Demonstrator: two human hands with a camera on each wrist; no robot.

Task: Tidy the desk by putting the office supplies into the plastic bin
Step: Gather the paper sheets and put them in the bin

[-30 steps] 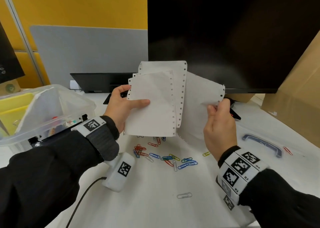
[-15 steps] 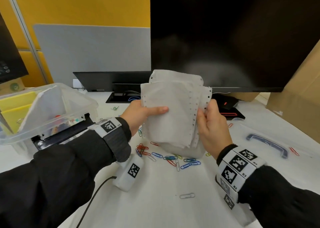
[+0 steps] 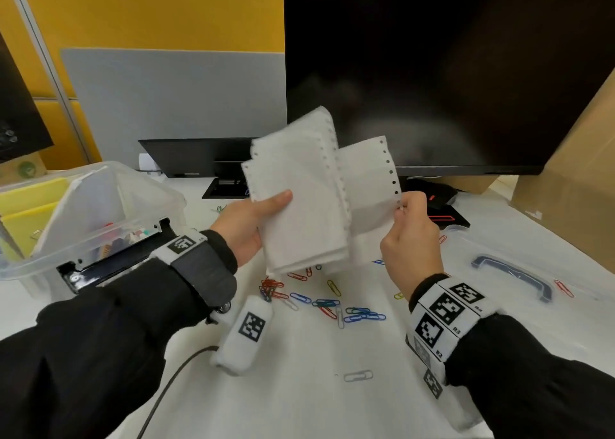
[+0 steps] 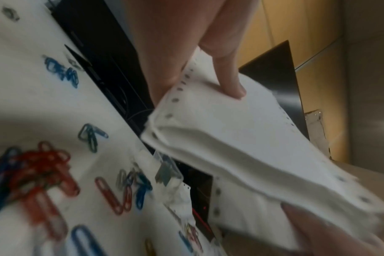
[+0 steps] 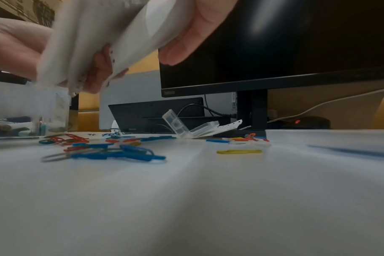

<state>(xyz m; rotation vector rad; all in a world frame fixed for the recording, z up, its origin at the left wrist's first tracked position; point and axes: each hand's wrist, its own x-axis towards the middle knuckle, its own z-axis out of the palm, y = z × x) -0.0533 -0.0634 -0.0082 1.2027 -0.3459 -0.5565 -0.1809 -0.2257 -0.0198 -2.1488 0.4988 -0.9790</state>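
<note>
I hold a small stack of white perforated paper sheets [image 3: 309, 202] above the desk. My left hand [image 3: 253, 219] grips the stack's left side, thumb on top. My right hand [image 3: 411, 229] pinches the right edge of a sheet fanned out to the right. In the left wrist view the paper sheets [image 4: 241, 142] lie under my thumb. The right wrist view has the paper sheets [image 5: 103, 34] blurred between both hands. Several coloured paper clips [image 3: 332, 302] lie scattered on the desk below. The clear plastic bin [image 3: 146, 189] stands at the left with supplies inside.
A dark monitor [image 3: 449, 72] stands behind. A cardboard box [image 3: 572, 185] is at the right, the bin's lid with a blue handle [image 3: 512, 272] beside it. A small clear case [image 5: 186, 126] lies open near the monitor stand. A black hole punch [image 3: 109, 262] sits by the bin.
My hands came together, closing the sheets into a stack, then my right hand drew one sheet out to the right again. The stack tilted leftward.
</note>
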